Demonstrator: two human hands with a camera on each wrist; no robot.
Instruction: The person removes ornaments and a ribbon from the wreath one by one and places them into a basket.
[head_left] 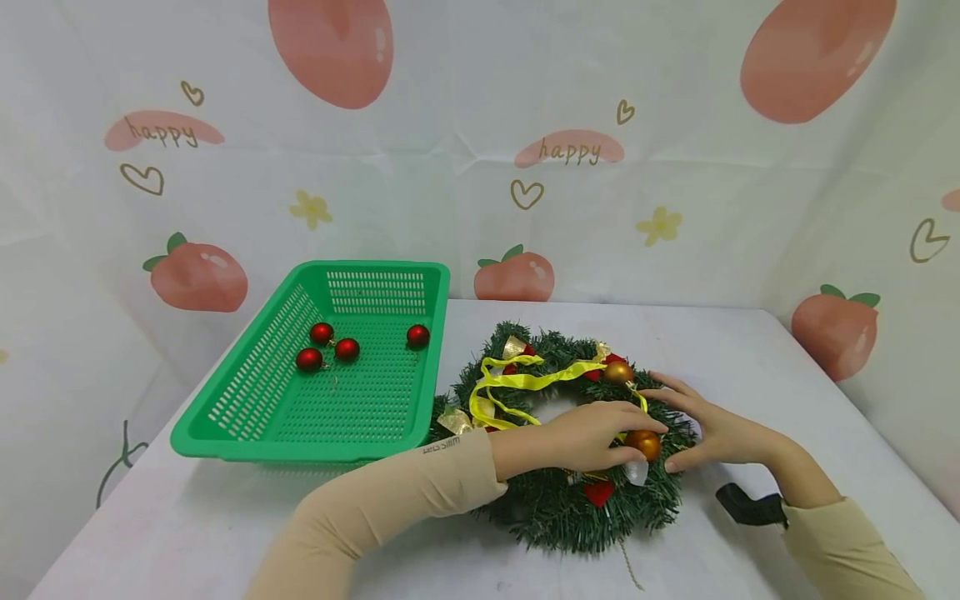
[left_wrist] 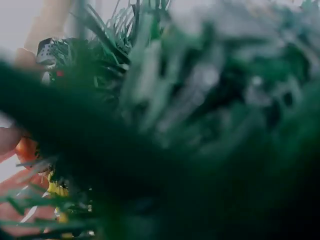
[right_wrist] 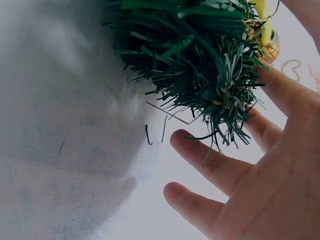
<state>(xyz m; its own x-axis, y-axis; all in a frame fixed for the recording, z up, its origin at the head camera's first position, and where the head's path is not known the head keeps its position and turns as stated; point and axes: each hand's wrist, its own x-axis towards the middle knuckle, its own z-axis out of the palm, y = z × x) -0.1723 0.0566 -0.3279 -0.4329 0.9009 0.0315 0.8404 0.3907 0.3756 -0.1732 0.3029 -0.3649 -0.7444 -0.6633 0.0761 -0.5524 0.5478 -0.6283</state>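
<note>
A green tinsel wreath (head_left: 577, 521) lies on the table, with yellow ribbon (head_left: 525, 382), red and gold bows and two gold balls on it. My left hand (head_left: 596, 435) reaches over the wreath's middle and holds the nearer gold ball (head_left: 643, 445) between thumb and fingers. At the wreath's right edge is my right hand (head_left: 712, 427), its fingers spread against the tinsel. The other gold ball (head_left: 618, 372) sits just beyond its fingertips. Blurred tinsel (left_wrist: 200, 100) covers most of the left wrist view. Spread fingers (right_wrist: 212, 165) show beside the wreath in the right wrist view.
A green plastic basket (head_left: 442, 300) stands left of the wreath, holding several red balls (head_left: 347, 350). A thin gold cord (head_left: 632, 567) trails from the wreath's front. Behind the table (head_left: 720, 333) hangs a peach-patterned cloth (head_left: 450, 200).
</note>
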